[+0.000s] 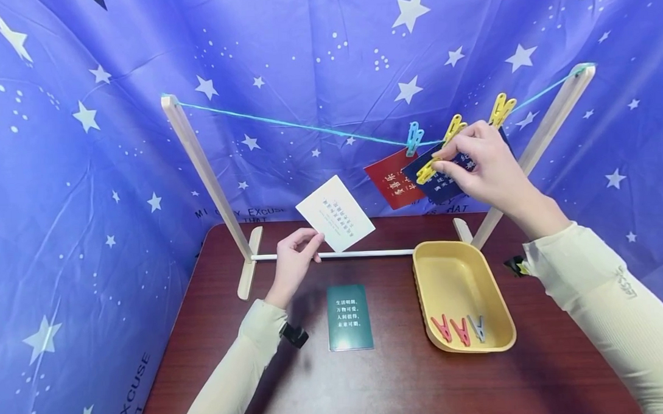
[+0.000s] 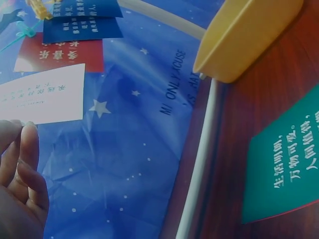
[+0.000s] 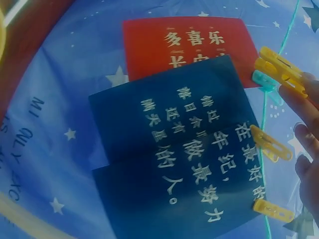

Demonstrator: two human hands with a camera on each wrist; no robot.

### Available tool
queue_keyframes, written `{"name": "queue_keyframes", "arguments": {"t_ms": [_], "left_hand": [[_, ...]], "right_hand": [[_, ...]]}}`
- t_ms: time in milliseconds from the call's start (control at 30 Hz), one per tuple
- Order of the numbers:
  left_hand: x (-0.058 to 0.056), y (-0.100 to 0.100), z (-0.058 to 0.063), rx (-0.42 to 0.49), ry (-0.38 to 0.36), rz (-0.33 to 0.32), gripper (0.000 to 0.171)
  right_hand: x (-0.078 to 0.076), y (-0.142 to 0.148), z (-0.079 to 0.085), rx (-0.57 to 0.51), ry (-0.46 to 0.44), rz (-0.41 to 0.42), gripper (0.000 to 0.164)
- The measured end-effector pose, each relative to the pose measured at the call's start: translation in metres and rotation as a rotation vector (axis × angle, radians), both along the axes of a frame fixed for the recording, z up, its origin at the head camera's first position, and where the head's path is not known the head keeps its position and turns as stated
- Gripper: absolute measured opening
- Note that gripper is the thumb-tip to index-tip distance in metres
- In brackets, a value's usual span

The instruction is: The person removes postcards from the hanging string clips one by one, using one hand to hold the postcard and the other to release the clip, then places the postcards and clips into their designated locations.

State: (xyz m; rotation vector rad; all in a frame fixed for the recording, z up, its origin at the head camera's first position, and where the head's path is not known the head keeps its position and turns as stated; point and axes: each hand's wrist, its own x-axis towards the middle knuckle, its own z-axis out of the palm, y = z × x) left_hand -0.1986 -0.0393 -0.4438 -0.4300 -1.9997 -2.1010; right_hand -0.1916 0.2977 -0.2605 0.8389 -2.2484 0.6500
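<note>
My left hand [image 1: 294, 263] pinches a white card [image 1: 337, 214] with printed writing by its lower edge, holding it tilted below the string. Between thumb and fingers of my right hand [image 1: 491, 168] is a yellow clothespin [image 1: 426, 171], in front of the hung cards. A teal string [image 1: 284, 121] carries a red card [image 1: 392, 182] under a light-blue clothespin [image 1: 414, 138]. To its right hang two overlapping dark blue cards [image 3: 169, 119], with a yellow clothespin [image 1: 453, 127] and another yellow clothespin [image 1: 502, 109] on the string. My right hand partly hides these cards in the head view.
Wooden posts [image 1: 204, 175] hold the string at both ends, joined low by a white rod [image 1: 366, 253]. A dark green card [image 1: 350, 319] lies on the brown table [image 1: 403, 387]. The yellow tray [image 1: 457, 276] contains two red clothespins [image 1: 461, 331] and a grey one.
</note>
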Motion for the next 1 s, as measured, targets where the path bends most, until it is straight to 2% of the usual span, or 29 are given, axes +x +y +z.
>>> {"name": "queue_keyframes", "arguments": {"t_ms": [200,600,1000], "left_hand": [[0.004,-0.001,-0.006,-0.005,-0.037,-0.011,0.013],[0.01,-0.006,-0.018,-0.04,-0.073,-0.033,0.011],[0.017,-0.005,-0.028,-0.098,-0.074,-0.066,0.01]], "right_hand": [[0.006,0.01,-0.015,0.024,-0.005,0.005,0.014],[0.017,0.024,-0.045,0.031,-0.081,-0.034,0.02],[0.026,0.034,-0.077,0.061,-0.153,-0.073,0.019]]}}
